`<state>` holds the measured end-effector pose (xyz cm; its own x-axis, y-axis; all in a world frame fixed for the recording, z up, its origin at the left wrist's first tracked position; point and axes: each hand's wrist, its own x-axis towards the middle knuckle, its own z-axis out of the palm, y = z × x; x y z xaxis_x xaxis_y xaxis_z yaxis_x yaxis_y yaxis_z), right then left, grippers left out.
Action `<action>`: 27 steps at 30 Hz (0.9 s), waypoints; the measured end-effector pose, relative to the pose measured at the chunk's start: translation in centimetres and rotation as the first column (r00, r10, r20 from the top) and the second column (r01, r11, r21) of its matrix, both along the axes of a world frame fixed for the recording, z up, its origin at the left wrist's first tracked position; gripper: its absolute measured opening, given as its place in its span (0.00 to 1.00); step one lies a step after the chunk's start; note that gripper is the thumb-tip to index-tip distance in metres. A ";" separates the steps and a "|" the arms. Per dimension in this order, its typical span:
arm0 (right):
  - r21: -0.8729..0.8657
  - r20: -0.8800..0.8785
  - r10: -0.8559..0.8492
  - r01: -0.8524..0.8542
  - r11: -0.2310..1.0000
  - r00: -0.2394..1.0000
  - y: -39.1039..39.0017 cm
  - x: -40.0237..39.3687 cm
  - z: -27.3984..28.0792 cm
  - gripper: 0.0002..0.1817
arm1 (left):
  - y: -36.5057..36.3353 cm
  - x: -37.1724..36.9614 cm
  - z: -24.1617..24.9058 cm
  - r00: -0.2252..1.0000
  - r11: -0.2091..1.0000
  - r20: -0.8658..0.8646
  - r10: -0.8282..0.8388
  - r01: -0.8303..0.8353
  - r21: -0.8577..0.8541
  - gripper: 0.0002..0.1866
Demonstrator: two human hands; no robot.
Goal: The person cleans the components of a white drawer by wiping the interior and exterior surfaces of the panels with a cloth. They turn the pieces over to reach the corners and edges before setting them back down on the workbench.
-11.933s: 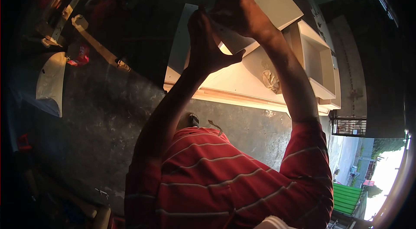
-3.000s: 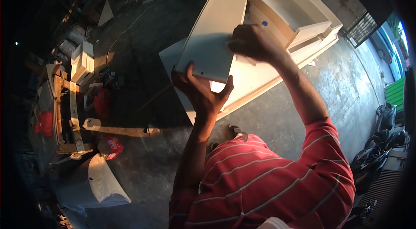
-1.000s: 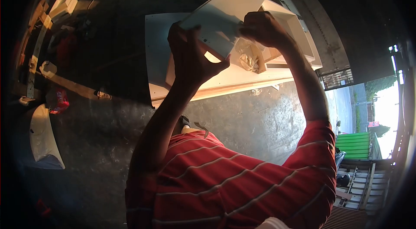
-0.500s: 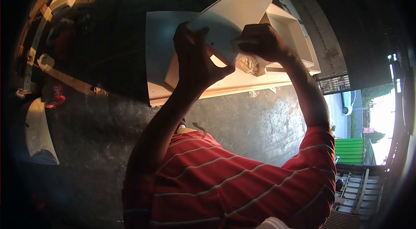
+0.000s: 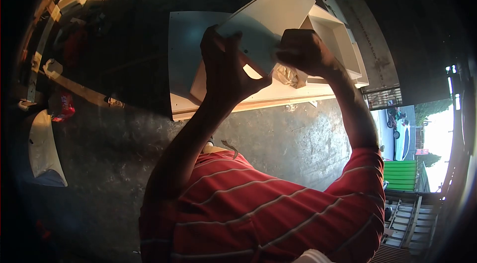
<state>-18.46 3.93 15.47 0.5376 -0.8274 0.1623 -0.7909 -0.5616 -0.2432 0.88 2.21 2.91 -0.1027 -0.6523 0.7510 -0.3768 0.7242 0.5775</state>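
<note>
A pale flat panel (image 5: 271,14) is held up at a tilt over a larger pale board (image 5: 186,39). My left hand (image 5: 226,64) grips the panel's near corner, thumb and fingers spread around its edge. At the panel's right edge my right hand (image 5: 304,52) is closed in a fist; what it holds, if anything, is too dark and blurred to make out. Below that fist lies a crumpled tan piece (image 5: 288,75). An open pale box frame (image 5: 330,34) stands behind the right hand.
Dark concrete floor (image 5: 278,131) lies between the board and my body. Wooden pieces (image 5: 79,89) and a red packet (image 5: 64,108) are at the left. A large printed cardboard sheet (image 5: 365,39) is at the right, with a green container (image 5: 400,174) outside.
My right hand has moved slightly right, with its fist turned a little. The panel and my left hand have shifted slightly right. Outside, the vehicles in view have changed position.
</note>
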 end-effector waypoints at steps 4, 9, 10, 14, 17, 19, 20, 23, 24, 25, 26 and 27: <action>-0.077 -0.157 -0.067 0.055 0.996 0.985 -1.6 -2.5 -0.4 0.08 | 0.1 -0.3 0.1 1.000 1.000 -0.014 0.008 -0.008 0.002 0.51; -0.079 -0.005 -0.004 0.004 0.997 1.000 0.3 1.0 -0.4 0.07 | -0.2 0.0 -0.1 1.000 1.000 0.003 0.011 -0.011 0.011 0.52; -0.078 -0.007 -0.002 0.002 0.997 1.000 -0.3 0.2 -0.6 0.07 | -0.2 -0.1 -0.1 1.000 1.000 0.001 0.013 -0.013 0.012 0.52; -0.075 -0.191 -0.109 0.096 0.993 0.976 -2.0 -2.4 -0.6 0.09 | 0.2 -0.3 -0.2 1.000 1.000 -0.016 0.017 -0.017 0.006 0.51; -0.043 0.060 0.048 -0.045 0.998 0.997 0.1 0.9 -0.9 0.09 | -0.1 0.0 0.0 1.000 1.000 -0.013 0.021 -0.021 0.005 0.51; -0.080 -0.045 0.097 -0.100 0.992 0.994 -0.4 -0.1 -1.0 0.08 | 0.0 -0.1 -0.1 1.000 1.000 -0.010 0.005 -0.005 0.010 0.51; -0.109 -0.138 0.147 -0.162 0.981 0.979 -1.4 -1.6 -1.1 0.08 | 0.2 -0.2 0.0 1.000 1.000 -0.018 0.010 -0.010 0.016 0.51; -0.141 -0.191 0.102 -0.130 0.981 0.976 -1.4 -1.7 -1.1 0.07 | 0.3 -0.2 0.0 1.000 1.000 -0.018 0.015 -0.015 0.020 0.51; -0.151 -0.063 0.121 -0.129 0.980 0.991 -1.3 -1.0 -1.5 0.08 | 0.0 -0.1 0.0 1.000 1.000 -0.012 0.025 -0.025 0.019 0.51; 0.013 0.082 0.004 -0.005 1.000 0.997 0.2 1.6 -0.5 0.08 | -0.2 0.0 -0.1 0.999 0.999 -0.011 0.034 -0.034 0.017 0.51; -0.031 0.080 0.022 -0.019 0.999 0.997 0.3 2.0 -0.9 0.09 | -0.3 0.0 -0.2 0.999 0.999 -0.014 0.029 -0.029 0.020 0.51; -0.089 0.072 0.088 -0.081 0.993 0.994 -0.6 0.9 -1.6 0.07 | -0.2 -0.1 -0.3 1.000 1.000 -0.016 0.016 -0.015 0.025 0.51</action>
<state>-17.58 3.31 13.89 0.5886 -0.7609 0.2732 -0.7209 -0.6469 -0.2486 0.77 2.04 2.62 -0.0802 -0.6719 0.7363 -0.3783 0.7039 0.6011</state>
